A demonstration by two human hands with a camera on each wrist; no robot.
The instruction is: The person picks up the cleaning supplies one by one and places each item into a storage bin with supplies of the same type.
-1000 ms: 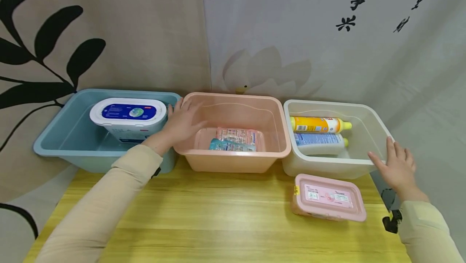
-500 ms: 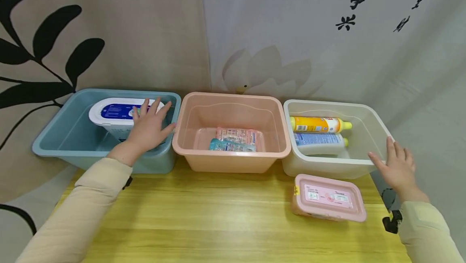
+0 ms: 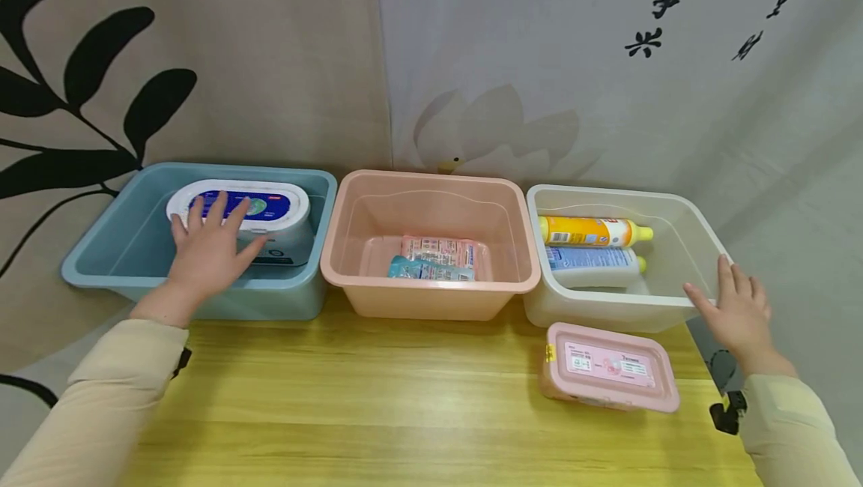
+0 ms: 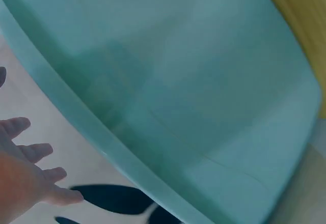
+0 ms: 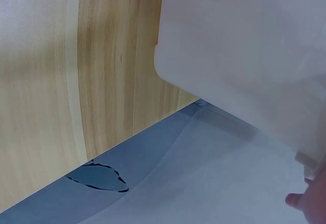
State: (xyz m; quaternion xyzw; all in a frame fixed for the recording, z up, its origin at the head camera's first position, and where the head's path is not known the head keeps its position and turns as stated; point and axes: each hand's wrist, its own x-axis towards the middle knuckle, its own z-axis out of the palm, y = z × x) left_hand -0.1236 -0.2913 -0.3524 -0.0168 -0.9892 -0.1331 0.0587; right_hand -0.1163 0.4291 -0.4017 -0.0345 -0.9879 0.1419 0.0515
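My left hand (image 3: 207, 256) hovers over the front of the blue bin (image 3: 101, 279), fingers spread and straight. In the head view its fingertips overlap the lid of a white oval tub (image 3: 290, 206) with a dark blue label, which stands in that bin. The left wrist view has the spread fingers (image 4: 36, 151) beyond the bin's rim. At the far right, my right hand (image 3: 739, 318) rests against the right front corner of the white bin (image 3: 613, 307), fingers extended and holding nothing. Only a bit of that hand shows in the right wrist view.
A peach bin (image 3: 431, 300) stands in the middle with a pink packet (image 3: 440, 249) and a blue packet (image 3: 428, 270) inside. A yellow bottle (image 3: 586, 231) and a white-blue bottle (image 3: 593, 266) lie in the white bin. A pink lidded box (image 3: 610, 367) sits on the wooden table (image 3: 377, 404).
My left hand has moved left, from the rim between the blue and peach bins to over the blue bin's front. The right hand has stayed at the white bin's corner.
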